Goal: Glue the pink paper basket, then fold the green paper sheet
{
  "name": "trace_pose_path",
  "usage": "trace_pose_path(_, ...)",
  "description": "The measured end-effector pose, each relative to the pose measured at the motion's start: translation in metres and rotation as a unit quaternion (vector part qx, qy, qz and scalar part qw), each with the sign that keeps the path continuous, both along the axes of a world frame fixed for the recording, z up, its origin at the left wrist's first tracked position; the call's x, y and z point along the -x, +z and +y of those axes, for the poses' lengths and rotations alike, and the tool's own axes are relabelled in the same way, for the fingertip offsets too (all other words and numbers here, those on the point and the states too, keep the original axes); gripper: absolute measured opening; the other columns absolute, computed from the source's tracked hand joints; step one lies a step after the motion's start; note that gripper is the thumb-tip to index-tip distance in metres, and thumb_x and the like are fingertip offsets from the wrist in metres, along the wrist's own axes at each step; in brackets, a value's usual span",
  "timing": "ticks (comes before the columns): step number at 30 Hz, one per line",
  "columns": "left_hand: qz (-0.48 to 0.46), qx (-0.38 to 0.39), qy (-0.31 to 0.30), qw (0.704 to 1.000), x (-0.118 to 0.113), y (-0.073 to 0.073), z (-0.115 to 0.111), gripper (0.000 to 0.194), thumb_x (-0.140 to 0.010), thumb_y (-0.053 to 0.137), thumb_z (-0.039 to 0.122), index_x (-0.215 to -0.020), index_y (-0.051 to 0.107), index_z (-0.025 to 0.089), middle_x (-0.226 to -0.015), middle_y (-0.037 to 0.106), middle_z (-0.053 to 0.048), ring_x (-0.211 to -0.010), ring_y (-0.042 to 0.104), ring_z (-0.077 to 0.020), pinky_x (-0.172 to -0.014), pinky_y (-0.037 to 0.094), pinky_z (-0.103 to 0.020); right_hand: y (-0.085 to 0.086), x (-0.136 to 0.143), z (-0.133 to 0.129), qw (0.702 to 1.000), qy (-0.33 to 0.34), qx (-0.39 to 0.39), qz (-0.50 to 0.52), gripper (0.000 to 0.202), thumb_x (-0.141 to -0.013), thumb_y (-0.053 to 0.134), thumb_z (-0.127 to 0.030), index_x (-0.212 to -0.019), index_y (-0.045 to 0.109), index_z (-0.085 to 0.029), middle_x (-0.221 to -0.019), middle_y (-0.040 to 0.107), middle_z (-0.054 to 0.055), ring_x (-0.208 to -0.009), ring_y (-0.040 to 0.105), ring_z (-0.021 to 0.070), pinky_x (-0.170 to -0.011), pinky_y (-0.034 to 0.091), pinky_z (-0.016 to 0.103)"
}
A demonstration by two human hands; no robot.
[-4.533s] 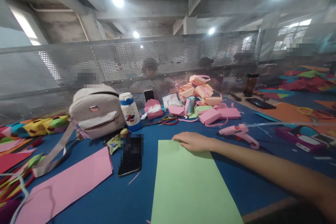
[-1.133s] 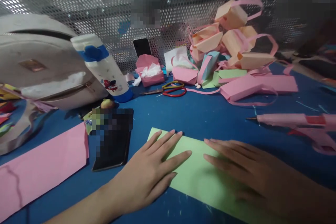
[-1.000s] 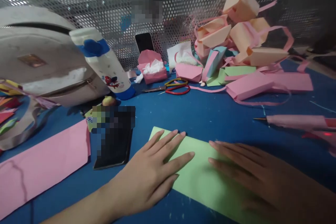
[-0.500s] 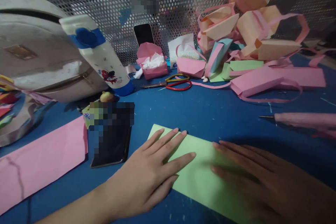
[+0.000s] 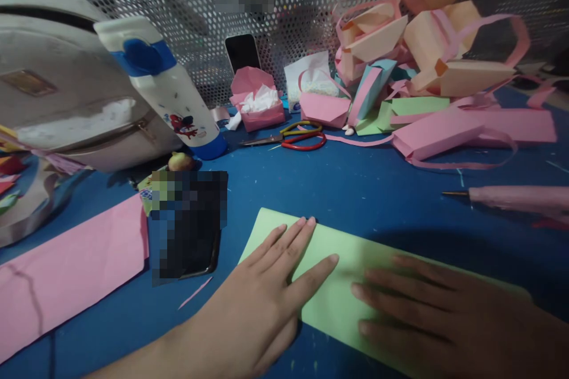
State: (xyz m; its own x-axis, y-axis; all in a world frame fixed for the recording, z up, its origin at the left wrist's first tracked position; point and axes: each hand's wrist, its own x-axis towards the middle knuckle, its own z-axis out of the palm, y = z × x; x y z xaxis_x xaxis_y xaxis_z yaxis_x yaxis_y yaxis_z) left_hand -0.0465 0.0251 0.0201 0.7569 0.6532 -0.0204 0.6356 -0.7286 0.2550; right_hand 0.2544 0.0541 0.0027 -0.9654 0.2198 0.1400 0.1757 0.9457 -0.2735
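Note:
A folded sheet of light green paper [image 5: 331, 243] lies slantwise on the blue tabletop. My left hand [image 5: 271, 290] rests flat on its left part, fingers stretched toward the far folded edge and thumb apart. Over the right part lies my right hand [image 5: 435, 308], palm down with fingers spread, in shadow and slightly blurred. Whether its whole palm touches the paper I cannot tell. Neither hand grasps anything. Left of them is a folded pink sheet [image 5: 80, 266], and a thin pink paper strip [image 5: 194, 293] lies near my left wrist.
Behind the paper lie scissors [image 5: 302, 136] and a pink paper box with tissue [image 5: 258, 103]. A bottle [image 5: 173, 95], a backpack [image 5: 66, 83] and a dark phone [image 5: 195, 237] are on the left. Several paper bags [image 5: 444, 65] pile up at right, above a pink glue gun [image 5: 515, 196].
My right hand has moved from the paper's far edge toward its near side, baring more of that edge. My left hand stays nearly in place, pressed on the paper.

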Motion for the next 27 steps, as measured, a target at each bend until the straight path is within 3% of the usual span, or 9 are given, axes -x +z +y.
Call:
trace_pose_path(5,-0.023,-0.056,0.046,0.997,-0.012,-0.015,-0.011,0.070,-0.088,0.044,0.018,-0.155,0.024,0.019,-0.165,0.009,-0.013,-0.150,0.008,-0.0350,-0.116,0.030,-0.058,0.000,0.002,0.002,0.999,0.031,-0.010,-0.015,0.055,-0.101,0.044,-0.040,-0.153,0.032,-0.028,-0.147,0.048,-0.001,-0.134,0.050,0.0189,-0.110,0.044,0.031)
trace_pose_path(10,-0.028,-0.064,0.049,0.996,-0.014,-0.023,-0.015,0.071,-0.089,0.042,0.021,-0.156,0.019,0.016,-0.165,0.008,-0.014,-0.150,0.007,-0.0345,-0.116,0.027,-0.058,-0.002,0.001,0.003,1.000,0.025,-0.007,-0.016,0.056,-0.101,0.043,-0.040,-0.155,0.028,-0.030,-0.147,0.048,-0.001,-0.134,0.050,0.0191,-0.111,0.043,0.032)
trace_pose_path(25,0.022,-0.030,0.037,0.999,-0.017,-0.007,-0.011,0.070,-0.086,0.050,0.015,-0.152,0.027,0.012,-0.161,0.009,-0.023,-0.148,0.006,-0.0384,-0.114,0.030,-0.059,-0.004,0.000,0.004,0.998,0.049,-0.023,-0.017,0.057,-0.101,0.045,-0.041,-0.155,0.029,-0.027,-0.149,0.046,0.000,-0.135,0.049,0.0185,-0.114,0.038,0.030)
trace_pose_path(27,0.021,-0.024,0.039,0.999,-0.017,-0.007,-0.011,0.070,-0.086,0.051,0.017,-0.153,0.027,0.013,-0.162,0.008,-0.022,-0.148,0.005,-0.0380,-0.115,0.028,-0.059,-0.006,0.000,0.003,1.000,0.016,0.002,0.008,0.054,-0.101,0.045,-0.042,-0.153,0.032,-0.033,-0.148,0.048,-0.004,-0.132,0.051,0.0168,-0.113,0.039,0.028)
